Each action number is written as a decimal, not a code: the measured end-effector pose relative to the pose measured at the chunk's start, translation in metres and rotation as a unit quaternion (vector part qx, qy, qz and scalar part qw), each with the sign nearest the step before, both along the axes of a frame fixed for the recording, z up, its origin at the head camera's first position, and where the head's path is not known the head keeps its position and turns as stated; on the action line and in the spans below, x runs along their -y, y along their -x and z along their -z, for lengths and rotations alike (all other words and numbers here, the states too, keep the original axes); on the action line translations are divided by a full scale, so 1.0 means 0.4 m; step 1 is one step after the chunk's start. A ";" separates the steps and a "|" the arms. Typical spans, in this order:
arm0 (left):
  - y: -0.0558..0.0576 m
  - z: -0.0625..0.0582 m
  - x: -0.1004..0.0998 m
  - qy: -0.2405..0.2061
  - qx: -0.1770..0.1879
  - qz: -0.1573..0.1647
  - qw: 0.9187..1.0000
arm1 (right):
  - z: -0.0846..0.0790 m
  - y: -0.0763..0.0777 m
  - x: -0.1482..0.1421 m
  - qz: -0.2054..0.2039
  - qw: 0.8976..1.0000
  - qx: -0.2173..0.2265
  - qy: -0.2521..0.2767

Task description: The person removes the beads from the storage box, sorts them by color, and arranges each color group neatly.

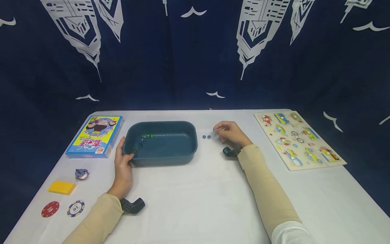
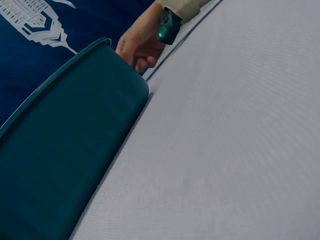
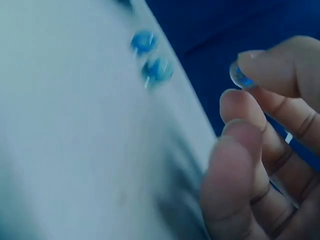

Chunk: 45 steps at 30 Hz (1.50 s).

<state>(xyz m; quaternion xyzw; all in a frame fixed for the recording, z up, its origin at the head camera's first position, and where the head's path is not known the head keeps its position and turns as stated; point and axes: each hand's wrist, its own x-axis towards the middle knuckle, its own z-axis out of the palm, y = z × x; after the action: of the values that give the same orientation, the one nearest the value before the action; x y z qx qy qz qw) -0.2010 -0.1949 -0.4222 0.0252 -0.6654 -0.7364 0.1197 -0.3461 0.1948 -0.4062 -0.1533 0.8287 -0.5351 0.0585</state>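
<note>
A dark teal plastic basin [image 1: 166,161] stands on the table, its outer wall [image 2: 75,135] filling the left of the left wrist view. Green and blue marbles [image 1: 142,139] lie in the left part of it. My left hand [image 1: 123,173] grips the basin's left end, thumb at the near corner and fingers along the side. To the right of the basin, my right hand [image 1: 230,132] pinches a clear marble with blue inside [image 3: 242,77] between thumb and forefinger, above the table. Two blue marbles [image 1: 206,137] lie side by side between that hand and the basin.
At the back left lies a blue and yellow game box [image 1: 95,135]. Nearer are a small shark toy [image 1: 81,174], a yellow block [image 1: 62,187], a red chip [image 1: 50,209] and a white-and-blue chip [image 1: 75,208]. A picture puzzle board [image 1: 300,140] lies at the right.
</note>
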 end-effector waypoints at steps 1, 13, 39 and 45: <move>0.000 0.000 0.000 -0.001 -0.001 -0.001 1.000 | 0.009 0.002 -0.004 0.003 1.000 0.003 -0.004; 0.002 0.001 0.003 -0.008 -0.004 -0.003 1.000 | 0.053 0.008 -0.008 0.027 0.993 -0.040 -0.106; 0.004 -0.002 0.004 -0.023 -0.006 0.000 1.000 | -0.116 0.005 0.108 -0.034 0.999 -0.040 0.006; 0.002 -0.001 0.005 -0.009 -0.003 0.001 1.000 | -0.168 0.007 0.221 -0.107 0.993 -0.040 0.029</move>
<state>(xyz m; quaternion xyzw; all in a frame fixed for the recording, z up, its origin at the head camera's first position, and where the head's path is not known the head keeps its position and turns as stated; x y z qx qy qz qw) -0.2020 -0.1968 -0.4220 0.0230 -0.6584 -0.7426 0.1207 -0.3490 0.1063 -0.3391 -0.2644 0.7935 -0.5426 0.0775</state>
